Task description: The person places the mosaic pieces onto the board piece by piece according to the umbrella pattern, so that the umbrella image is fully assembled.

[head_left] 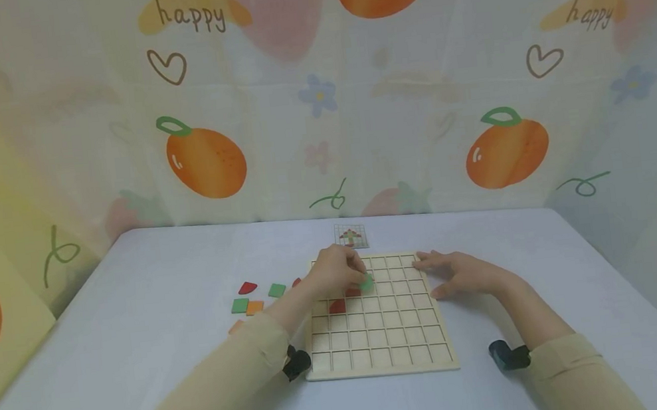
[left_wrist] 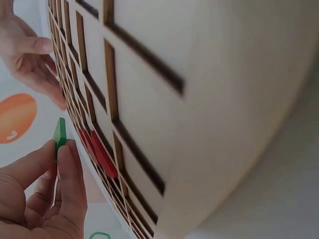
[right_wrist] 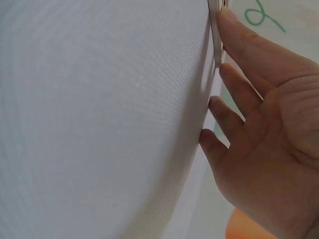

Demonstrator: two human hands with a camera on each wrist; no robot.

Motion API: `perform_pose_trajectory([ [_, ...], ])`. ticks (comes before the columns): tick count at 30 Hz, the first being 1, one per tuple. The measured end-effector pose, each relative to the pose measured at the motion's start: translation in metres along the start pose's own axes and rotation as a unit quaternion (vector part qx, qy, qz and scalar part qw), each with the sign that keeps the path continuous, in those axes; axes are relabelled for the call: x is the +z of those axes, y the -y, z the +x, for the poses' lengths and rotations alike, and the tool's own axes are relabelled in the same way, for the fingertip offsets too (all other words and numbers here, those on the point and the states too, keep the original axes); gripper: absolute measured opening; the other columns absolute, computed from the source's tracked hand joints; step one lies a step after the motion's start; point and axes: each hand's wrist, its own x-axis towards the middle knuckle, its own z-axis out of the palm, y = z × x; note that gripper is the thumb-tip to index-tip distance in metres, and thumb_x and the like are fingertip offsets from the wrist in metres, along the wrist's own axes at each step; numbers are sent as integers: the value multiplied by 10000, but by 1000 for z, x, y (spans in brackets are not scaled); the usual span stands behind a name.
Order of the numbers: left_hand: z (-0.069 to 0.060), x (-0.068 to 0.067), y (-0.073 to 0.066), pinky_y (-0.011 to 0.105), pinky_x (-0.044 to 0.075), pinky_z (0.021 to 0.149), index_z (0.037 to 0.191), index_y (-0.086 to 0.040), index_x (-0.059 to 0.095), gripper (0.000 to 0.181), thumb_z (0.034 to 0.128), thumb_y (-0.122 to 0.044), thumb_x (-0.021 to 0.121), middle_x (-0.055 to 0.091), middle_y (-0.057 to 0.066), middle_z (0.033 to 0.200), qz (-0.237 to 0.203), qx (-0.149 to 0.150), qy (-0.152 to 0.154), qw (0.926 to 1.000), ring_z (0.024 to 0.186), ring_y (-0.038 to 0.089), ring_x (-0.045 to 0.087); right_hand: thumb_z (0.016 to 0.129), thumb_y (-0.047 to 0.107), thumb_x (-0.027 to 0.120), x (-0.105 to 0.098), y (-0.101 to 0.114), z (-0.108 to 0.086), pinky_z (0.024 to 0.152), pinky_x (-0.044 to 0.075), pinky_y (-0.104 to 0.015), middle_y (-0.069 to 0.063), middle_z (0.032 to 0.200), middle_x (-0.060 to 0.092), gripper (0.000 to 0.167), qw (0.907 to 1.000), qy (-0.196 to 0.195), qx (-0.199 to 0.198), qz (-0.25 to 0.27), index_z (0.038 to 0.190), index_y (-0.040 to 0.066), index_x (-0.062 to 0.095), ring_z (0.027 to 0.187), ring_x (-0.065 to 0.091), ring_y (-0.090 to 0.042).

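Note:
My left hand point(head_left: 334, 272) pinches a small green tile point(left_wrist: 60, 133) between thumb and fingers, over the upper left part of a wooden grid board point(head_left: 405, 360). In the left wrist view the tile looks tilted, with space between it and the board. Red pieces point(head_left: 337, 307) lie in grid cells near and partly under that hand. At the board's upper right edge rests my right hand point(head_left: 465, 273), its fingers extended. The right wrist view shows its thumb and fingers point(right_wrist: 239, 89) spread along the board's edge and the white tabletop.
Left of the board lie loose tiles: a red rounded piece point(head_left: 247, 287), green squares point(head_left: 239, 306) and orange pieces point(head_left: 255, 307), some partly behind the left arm. A small pattern card point(head_left: 351, 235) lies beyond the board. A printed curtain point(head_left: 403, 110) hangs behind the white table point(head_left: 191, 266).

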Motion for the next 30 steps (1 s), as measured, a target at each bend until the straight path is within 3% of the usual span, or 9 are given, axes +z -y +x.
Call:
perform_pose_trajectory([
  [9,-3,3,-8,281,529,803,810,-64,745,47,839,-101,748,754,52,896,284,-70,-167,9994,882,144,637,820,262,769,-1,-1,-1,1202,114,-653,-103,1621,313,671,10000,5,-28,47,1436,162,521,1535,127,-412],
  [12,-1,4,-6,267,526,776,802,-63,750,53,840,-100,748,761,63,907,246,-73,-127,9996,853,135,644,819,258,769,0,-2,-1,1203,113,-652,-104,1621,313,669,10000,4,-39,66,1434,163,523,1535,125,-412],
  [19,3,9,0,193,517,613,788,-50,739,72,847,-92,740,756,82,820,199,38,-40,9998,619,74,626,817,270,773,0,-5,0,1202,108,-654,-108,1621,309,676,9999,14,-81,122,1434,157,522,1535,122,-415],
  [25,4,11,0,189,457,570,770,-70,745,90,848,-114,747,748,62,770,566,194,-30,9982,569,75,532,813,261,775,0,-5,-1,1203,101,-655,-114,1621,308,677,9998,28,-99,178,1432,149,524,1535,119,-418],
  [30,4,11,0,193,444,559,771,-68,747,94,851,-117,746,746,60,772,615,174,-12,9980,567,75,523,816,259,772,0,-4,-1,1203,103,-654,-109,1623,304,678,9998,36,-94,158,1436,152,520,1536,117,-415],
])
